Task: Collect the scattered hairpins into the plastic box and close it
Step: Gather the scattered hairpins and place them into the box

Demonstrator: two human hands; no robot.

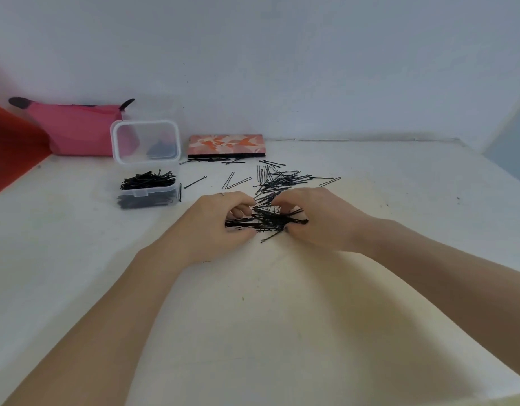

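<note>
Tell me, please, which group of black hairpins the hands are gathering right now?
The black hairpin bundle nearest the camera, pinched between left hand and right hand; the loose pile behind lies untouched.

1. We see thin black hairpins (282, 183) of glossy wire.
2. We see a clear, smooth plastic box (147, 183).
3. We see a pink matt cloth pouch (74, 127).
4. We see a scuffed matt white table (399, 200).

At the upper left of my view a pink pouch (74, 128) leans against the white wall (282, 60). Right of it, a floral orange card (226, 144) lies flat on my white tabletop (399, 186).
</note>
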